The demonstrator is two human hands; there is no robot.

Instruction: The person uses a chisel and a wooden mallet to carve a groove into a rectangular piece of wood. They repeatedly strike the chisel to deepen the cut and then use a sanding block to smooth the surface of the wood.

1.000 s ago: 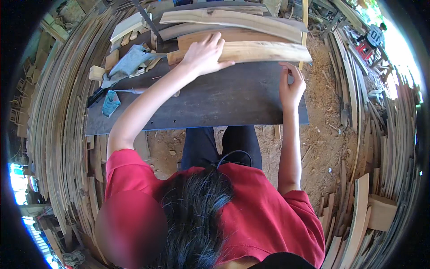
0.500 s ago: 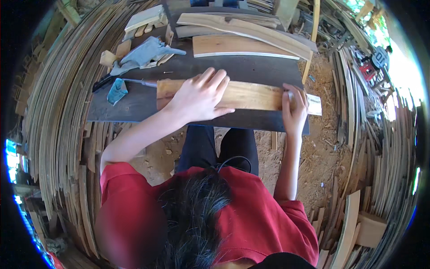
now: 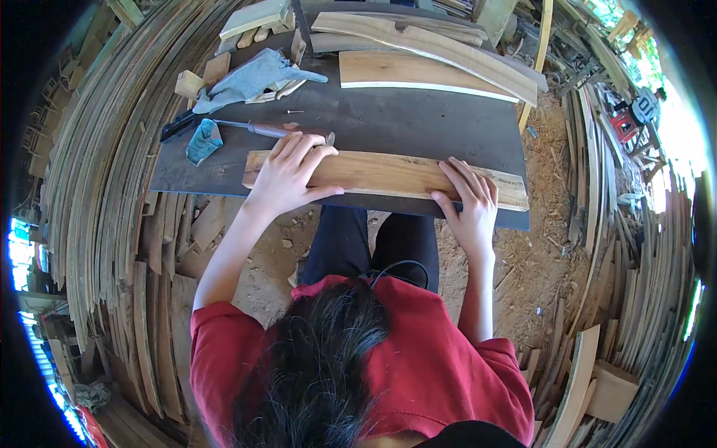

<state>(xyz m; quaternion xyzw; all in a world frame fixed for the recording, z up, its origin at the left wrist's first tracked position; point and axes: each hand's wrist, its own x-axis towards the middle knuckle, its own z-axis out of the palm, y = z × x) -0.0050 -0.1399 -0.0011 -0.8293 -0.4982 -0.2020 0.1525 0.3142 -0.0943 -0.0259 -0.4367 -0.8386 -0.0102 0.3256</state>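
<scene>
A wooden board lies along the near edge of the dark tabletop, its grain running left to right. My left hand grips its left part, fingers over the far side and thumb along the near edge. Near the right end, my right hand holds the board in the same way. Just beyond my left fingers rests a tool with a thin metal shaft, a brownish handle and a round metal end.
A grey glove, a crumpled teal piece, a black object and a nail lie on the table. Several boards are stacked at the back. Wood strips line the left side.
The board has come nearer to me and shifted left, uncovering the tool's handle. My left hand has moved left and down on it; my right hand now lies over it with fingers stretched further.
</scene>
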